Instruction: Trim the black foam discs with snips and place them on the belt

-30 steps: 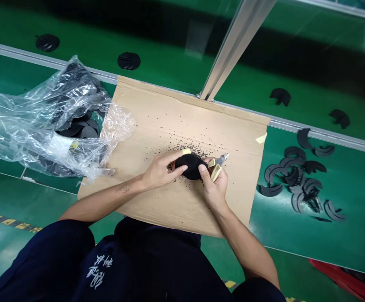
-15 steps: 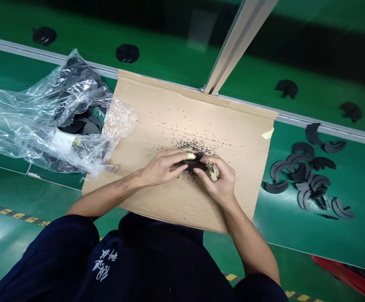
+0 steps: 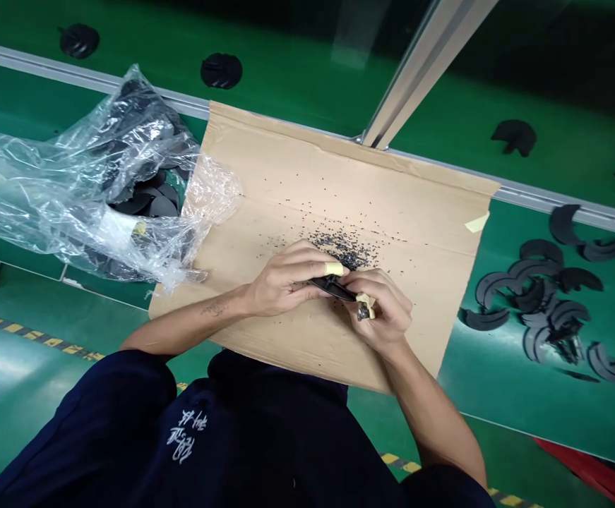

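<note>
My left hand [image 3: 286,279] pinches a flat black round part [image 3: 328,286], now turned edge-on, above a brown cardboard sheet [image 3: 296,183]. A yellow cot covers one left fingertip. My right hand [image 3: 384,310] is closed round a small tape-wrapped cutting tool [image 3: 364,305] pressed against the part's right edge. Black shavings [image 3: 342,243] lie scattered on the cardboard just beyond my hands.
A clear plastic bag [image 3: 74,183] holding several black parts lies at the left. A heap of crescent-shaped black pieces [image 3: 545,296] sits on the green table at the right. A metal rail [image 3: 551,197] and slanted post [image 3: 424,63] run behind; more black parts lie beyond.
The black part has been turned from face-up to edge-on between my hands. The tool's blade, earlier pointing away, now faces down by the part. The view has shifted slightly.
</note>
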Demonstrator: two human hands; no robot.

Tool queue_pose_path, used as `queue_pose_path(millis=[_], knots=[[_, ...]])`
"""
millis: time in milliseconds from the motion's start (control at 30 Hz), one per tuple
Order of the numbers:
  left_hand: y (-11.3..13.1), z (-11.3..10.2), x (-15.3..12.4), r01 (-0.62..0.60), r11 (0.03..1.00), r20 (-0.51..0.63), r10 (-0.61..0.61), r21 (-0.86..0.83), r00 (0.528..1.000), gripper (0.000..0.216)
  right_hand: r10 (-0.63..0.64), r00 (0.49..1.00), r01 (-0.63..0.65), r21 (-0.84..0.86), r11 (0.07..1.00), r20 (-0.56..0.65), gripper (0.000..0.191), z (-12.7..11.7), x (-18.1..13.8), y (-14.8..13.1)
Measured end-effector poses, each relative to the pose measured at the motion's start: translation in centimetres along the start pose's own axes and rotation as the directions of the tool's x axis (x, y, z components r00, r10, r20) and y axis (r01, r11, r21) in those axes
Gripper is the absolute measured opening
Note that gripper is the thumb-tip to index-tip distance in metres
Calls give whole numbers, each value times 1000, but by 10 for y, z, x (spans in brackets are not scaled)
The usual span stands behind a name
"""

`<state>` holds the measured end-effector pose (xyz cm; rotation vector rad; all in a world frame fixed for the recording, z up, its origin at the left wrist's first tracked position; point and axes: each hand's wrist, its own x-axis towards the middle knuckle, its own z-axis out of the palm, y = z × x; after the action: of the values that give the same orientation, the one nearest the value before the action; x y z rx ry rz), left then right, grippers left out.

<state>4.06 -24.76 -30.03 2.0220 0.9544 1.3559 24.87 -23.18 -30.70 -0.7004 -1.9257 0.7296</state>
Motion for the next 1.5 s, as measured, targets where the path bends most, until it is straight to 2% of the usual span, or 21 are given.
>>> queue_pose_path(millis=[267, 633, 833, 1133, 1233, 1300, 1400, 1433, 1500], knots=[[0, -1, 2, -122, 992, -1, 122, 23, 993, 26, -55, 998, 55, 1, 998, -10, 23, 3, -3, -2], [-3, -1, -3, -120, 993, -14, 121, 19, 993, 20, 4, 1000, -4, 2, 1000, -6, 22, 5, -5, 1], [-5, -1, -3, -112, 994, -10, 112, 16, 994, 24, -7, 1000, 6, 15, 1000, 5, 27, 5, -5, 3], [-4, -3, -4, -118, 993, -21, 119, 31, 993, 21, -19, 999, 18, 20, 1000, 40, 23, 5, -3, 3], [-3, -4, -2, -86, 996, 0, 86, -13, 996, 23, -2, 1000, 1, 36, 999, 27, 22, 5, -3, 3], [-2, -5, 0, -45, 993, 43, 50, -107, 998, 32, 39, 999, -40, 78, 996, 14, 21, 5, -3, 2], [1, -10, 4, 144, 929, 140, -102, -341, 985, 53, 126, 992, -128, 197, 972, 19, 16, 4, -2, 1], [2, -12, 5, 225, 888, 173, -168, -401, 971, 52, 154, 987, -158, 232, 960, 33, 14, 4, -1, 0], [2, -14, 6, 343, 816, 217, -271, -465, 938, 38, 190, 979, -202, 271, 941, 68, 9, 4, 1, -2]])
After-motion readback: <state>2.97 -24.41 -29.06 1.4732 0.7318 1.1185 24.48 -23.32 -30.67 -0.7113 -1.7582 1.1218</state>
